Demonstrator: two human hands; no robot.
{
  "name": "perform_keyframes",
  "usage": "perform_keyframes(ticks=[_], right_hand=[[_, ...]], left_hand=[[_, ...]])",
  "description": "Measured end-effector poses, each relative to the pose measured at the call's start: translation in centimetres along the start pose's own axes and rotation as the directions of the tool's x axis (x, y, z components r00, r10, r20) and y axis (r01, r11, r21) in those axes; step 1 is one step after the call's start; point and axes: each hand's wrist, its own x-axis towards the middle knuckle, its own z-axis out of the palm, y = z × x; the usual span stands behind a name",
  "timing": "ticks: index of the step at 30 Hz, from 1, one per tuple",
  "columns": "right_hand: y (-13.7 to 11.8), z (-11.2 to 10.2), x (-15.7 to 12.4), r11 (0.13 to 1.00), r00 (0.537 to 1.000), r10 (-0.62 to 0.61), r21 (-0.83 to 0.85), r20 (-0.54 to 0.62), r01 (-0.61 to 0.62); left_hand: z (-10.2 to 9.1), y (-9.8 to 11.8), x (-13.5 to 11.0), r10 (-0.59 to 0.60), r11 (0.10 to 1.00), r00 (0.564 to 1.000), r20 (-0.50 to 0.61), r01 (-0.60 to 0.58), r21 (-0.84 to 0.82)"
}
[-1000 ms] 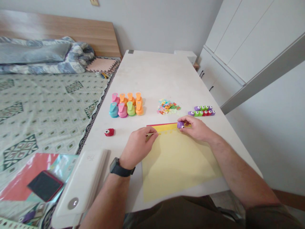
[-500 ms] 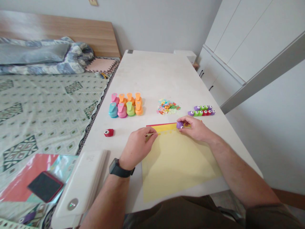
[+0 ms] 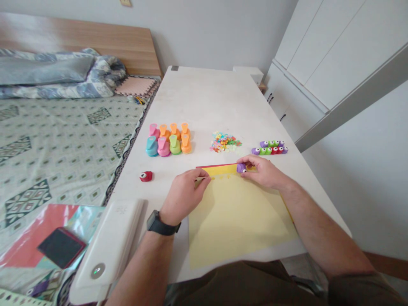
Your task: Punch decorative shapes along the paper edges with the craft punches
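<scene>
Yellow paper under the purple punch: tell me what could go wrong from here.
The yellow paper sheet lies loose on the table, so it could slip under the left hand, leaving the purple punch in the right hand misaligned on the sheet's top edge. The loose paper cutouts sit uncontained just beyond that edge, so a sliding sheet or a careless wrist might scatter them.
</scene>
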Motion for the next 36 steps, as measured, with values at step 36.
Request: perform_keyframes(ticks=[36], right_hand=[[0.13,0.1,-0.05,0.976,0.997,0.043,0.209,0.056,-0.054]], left_hand=[[-0.12,0.27,-0.04,0.012,1.0,1.0,-0.008,-0.012,-0.008]])
